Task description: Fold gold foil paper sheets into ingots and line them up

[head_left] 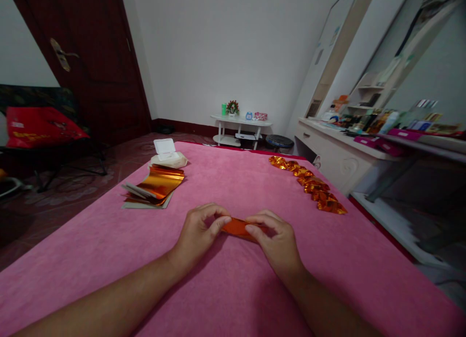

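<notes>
Between my two hands is a narrow folded strip of orange-gold foil paper [238, 227], held low over the pink cloth. My left hand [204, 225] pinches its left end between thumb and fingers. At the other end, the thumb and fingers of my right hand [274, 232] close on the strip and hide part of it. A stack of gold foil sheets [162, 184] with greyish backs lies to the left, its top sheets curling up. Several folded gold foil pieces [311, 181] form a slanting row at the right.
A pink cloth [225, 181] covers the table. Behind the foil stack sits a wipes pack [169, 157] with its white lid raised. A cluttered dresser [338, 138] stands along the right, and a chair with a red bag [40, 128] is at the left. A low white stand [240, 121] is against the far wall.
</notes>
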A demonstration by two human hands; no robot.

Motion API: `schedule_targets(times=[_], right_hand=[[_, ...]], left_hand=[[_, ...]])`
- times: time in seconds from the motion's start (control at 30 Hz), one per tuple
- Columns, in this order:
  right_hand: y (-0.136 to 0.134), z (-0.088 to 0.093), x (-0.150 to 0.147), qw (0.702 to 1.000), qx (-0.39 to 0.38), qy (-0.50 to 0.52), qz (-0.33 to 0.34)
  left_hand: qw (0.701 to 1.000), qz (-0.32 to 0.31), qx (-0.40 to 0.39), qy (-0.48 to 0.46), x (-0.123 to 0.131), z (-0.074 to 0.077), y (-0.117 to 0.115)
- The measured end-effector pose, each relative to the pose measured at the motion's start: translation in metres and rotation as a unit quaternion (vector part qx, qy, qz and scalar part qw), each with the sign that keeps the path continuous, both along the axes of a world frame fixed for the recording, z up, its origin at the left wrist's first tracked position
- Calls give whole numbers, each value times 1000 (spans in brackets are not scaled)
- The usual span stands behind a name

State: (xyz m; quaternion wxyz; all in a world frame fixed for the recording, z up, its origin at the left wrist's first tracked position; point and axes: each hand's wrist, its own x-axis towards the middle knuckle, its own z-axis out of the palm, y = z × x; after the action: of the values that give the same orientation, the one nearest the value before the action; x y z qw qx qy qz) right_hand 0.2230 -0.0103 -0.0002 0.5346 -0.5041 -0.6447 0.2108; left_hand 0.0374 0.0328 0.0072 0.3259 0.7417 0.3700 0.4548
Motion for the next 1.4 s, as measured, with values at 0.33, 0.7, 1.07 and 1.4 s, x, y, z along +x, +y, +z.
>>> schedule_targets(times=[0.33,0.7,1.07,1.4], right_hand=[[-2,2,-1,999,7,-43,-16],[-4,2,-3,994,45,-95,-32],[-6,8,-5,985,79,-149,-28],[-8,9,-9,987,81,-139,-12]], left_hand=[[999,-22,50,4,-2,-1,2],[998,-52,32,-12,0,3,-1],[973,-37,200,108,-1,4,-4],[971,-63,194,126,-2,7,-11]])
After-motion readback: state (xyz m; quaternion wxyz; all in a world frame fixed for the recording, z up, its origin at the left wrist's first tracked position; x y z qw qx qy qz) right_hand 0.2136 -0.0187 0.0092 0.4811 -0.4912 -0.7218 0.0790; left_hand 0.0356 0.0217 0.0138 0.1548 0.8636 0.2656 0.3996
